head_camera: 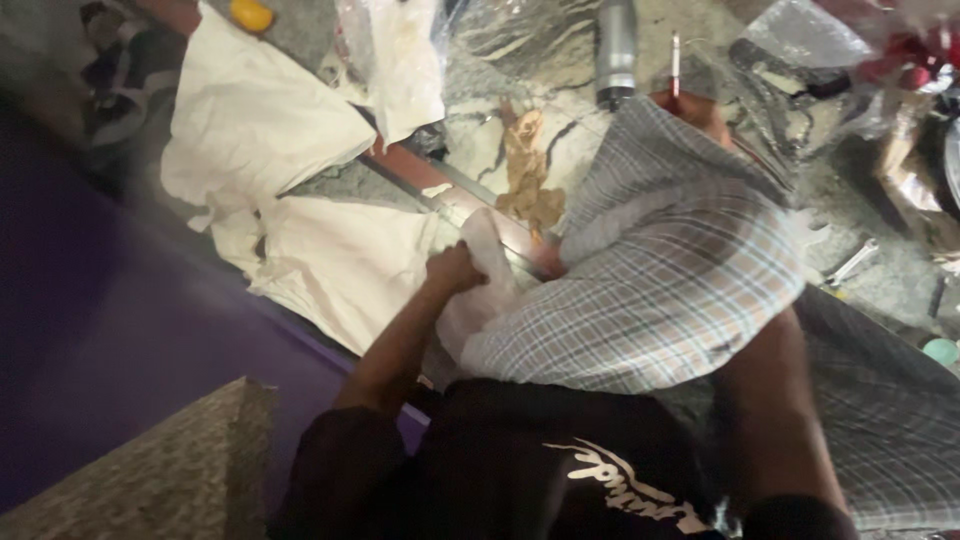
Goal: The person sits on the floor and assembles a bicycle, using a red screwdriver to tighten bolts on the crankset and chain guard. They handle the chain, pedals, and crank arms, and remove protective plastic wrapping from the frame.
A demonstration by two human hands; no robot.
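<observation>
Left hand (455, 268) is fisted tight on a bunch of white cloth (480, 290) at the near edge of the tabletop (560, 60); grip closed on it. Right hand (690, 108) is at the far end of a plaid shirt (670, 270), mostly hidden by the fabric, so I can't tell its grip. A thin white-and-red stick (675, 62) stands just above it; held or not, unclear.

Risks, as I judge them:
- Brown crumpled scrap (528, 175) lies just beside the shirt; dragging the shirt could snag or sweep it.
- Grey metal cylinder (616, 50) stands near the right hand; a wide pull could knock it over.
- White cloths (290, 150) hang over the edge, loose, and could slide to the floor.
- Frame is blurred, so contact points are uncertain.

Materials: shirt is soft woven check, grey-blue with tan lines, draped in folds. White cloth is limp, creased. Tabletop looks like veined polished stone, slick. Clear crinkled plastic (800, 35) at far right; small metal tool (850, 262) beside the shirt.
</observation>
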